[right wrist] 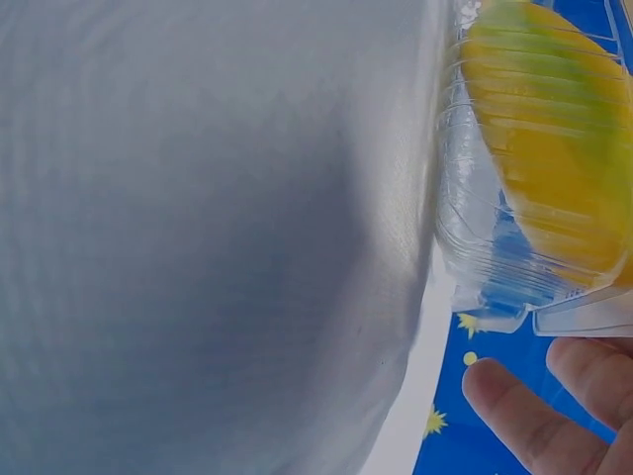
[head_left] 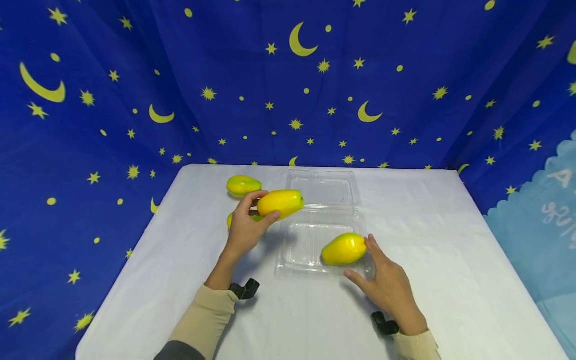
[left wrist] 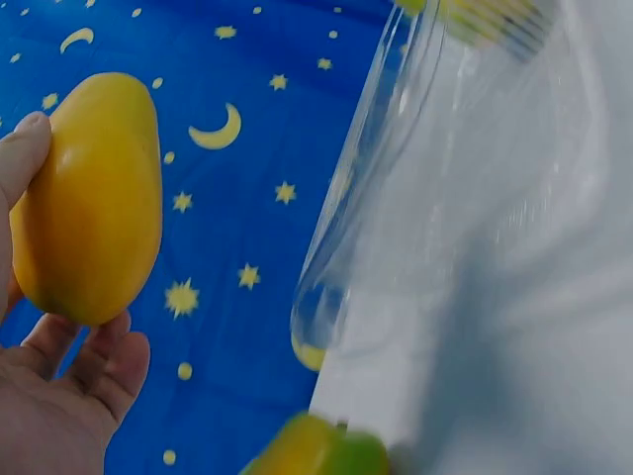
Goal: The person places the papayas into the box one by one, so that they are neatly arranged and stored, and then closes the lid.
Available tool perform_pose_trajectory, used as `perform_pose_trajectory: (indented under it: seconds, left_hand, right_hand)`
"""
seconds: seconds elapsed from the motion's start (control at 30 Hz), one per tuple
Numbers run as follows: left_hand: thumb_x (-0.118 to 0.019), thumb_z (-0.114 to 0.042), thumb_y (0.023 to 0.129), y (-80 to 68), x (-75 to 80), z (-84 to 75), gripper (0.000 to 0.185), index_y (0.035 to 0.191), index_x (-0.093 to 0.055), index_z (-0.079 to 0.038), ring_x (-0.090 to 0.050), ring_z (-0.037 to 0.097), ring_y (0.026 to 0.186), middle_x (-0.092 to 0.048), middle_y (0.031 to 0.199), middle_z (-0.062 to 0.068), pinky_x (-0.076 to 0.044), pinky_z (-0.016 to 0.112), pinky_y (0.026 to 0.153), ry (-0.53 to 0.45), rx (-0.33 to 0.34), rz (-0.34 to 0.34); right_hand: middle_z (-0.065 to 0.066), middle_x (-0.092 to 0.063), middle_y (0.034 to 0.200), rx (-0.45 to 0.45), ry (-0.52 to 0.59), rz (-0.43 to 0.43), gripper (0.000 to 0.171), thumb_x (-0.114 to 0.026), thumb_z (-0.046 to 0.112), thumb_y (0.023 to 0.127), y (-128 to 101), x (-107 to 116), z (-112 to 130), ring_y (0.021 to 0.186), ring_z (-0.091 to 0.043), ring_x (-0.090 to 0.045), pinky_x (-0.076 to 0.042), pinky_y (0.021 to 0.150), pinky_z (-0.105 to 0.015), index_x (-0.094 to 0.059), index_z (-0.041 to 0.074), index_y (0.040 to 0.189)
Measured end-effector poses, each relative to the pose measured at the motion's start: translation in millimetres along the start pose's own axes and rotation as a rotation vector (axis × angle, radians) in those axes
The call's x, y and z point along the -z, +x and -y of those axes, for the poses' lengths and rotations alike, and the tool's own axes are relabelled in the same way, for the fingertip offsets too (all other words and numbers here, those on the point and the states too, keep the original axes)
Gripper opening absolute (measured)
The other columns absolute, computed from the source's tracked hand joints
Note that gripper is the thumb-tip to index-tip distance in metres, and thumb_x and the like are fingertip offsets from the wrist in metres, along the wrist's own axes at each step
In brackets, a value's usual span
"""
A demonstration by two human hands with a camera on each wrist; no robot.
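Note:
My left hand [head_left: 248, 227] grips a yellow papaya [head_left: 281, 203] between thumb and fingers, raised near the left side of a clear plastic clamshell box [head_left: 297, 262]. In the left wrist view, the same papaya [left wrist: 94, 198] shows its smooth orange-yellow side. A second papaya [head_left: 344, 249] lies in the box's near half, at the right. Beside it is my right hand [head_left: 390, 285], thumb and fingers spread apart, with a fingertip right at the fruit's right end. Through the ribbed box wall in the right wrist view, this papaya [right wrist: 554, 148] shows a green patch.
A green-yellow papaya [head_left: 243, 186] lies on the white table at the back left. Another papaya [head_left: 230, 220] is mostly hidden behind my left hand. The box's lid [head_left: 321, 190] lies folded back, away from me. A blue star-and-moon curtain [head_left: 252, 75] borders the white tabletop [head_left: 427, 215].

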State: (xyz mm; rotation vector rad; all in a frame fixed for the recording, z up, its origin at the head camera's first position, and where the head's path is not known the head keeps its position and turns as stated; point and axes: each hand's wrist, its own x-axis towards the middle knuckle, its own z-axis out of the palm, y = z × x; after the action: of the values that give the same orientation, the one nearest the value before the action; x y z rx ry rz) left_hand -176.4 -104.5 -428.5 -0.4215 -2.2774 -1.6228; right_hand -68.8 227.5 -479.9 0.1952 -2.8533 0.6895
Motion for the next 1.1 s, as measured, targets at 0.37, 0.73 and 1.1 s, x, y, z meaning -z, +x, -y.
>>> perform_pose_trajectory:
  seconds: [0.37, 0.73, 1.1]
  left_hand:
    - [-0.083, -0.031, 0.083, 7.9, -38.4, -6.7, 0.054, 0.131, -0.059, -0.019, -0.054, 0.018, 0.108, -0.062, 0.127, -0.002, -0.051, 0.042, 0.083, -0.052, -0.027, 0.050]
    - [-0.082, -0.032, 0.084, 8.9, -63.0, -16.0, 0.053, 0.130, -0.059, -0.020, -0.055, 0.020, 0.108, -0.060, 0.127, -0.002, -0.052, 0.050, 0.085, -0.079, -0.017, 0.099]
    - [-0.082, -0.039, 0.084, 2.2, -86.5, -19.6, 0.055, 0.131, -0.058, -0.021, -0.056, 0.016, 0.108, -0.060, 0.125, -0.004, -0.054, 0.047, 0.086, -0.088, 0.006, 0.129]
  right_hand:
    - [-0.016, -0.042, 0.157, -0.007, 0.003, 0.002, 0.099, -0.071, 0.066, 0.081, -1.2, -1.9, -1.0, 0.100, -0.041, -0.070, -0.056, 0.086, -0.056, -0.041, 0.003, 0.151]
    - [-0.017, -0.042, 0.156, 0.006, 0.003, -0.016, 0.096, -0.076, 0.058, 0.081, -0.8, 0.1, -0.6, 0.108, -0.044, -0.067, -0.054, 0.089, -0.056, -0.042, 0.002, 0.150]
    - [-0.017, -0.045, 0.154, 0.021, 0.005, -0.033, 0.097, -0.075, 0.062, 0.080, 0.2, -2.7, -1.1, 0.101, -0.042, -0.070, -0.055, 0.088, -0.056, -0.043, 0.002, 0.150]
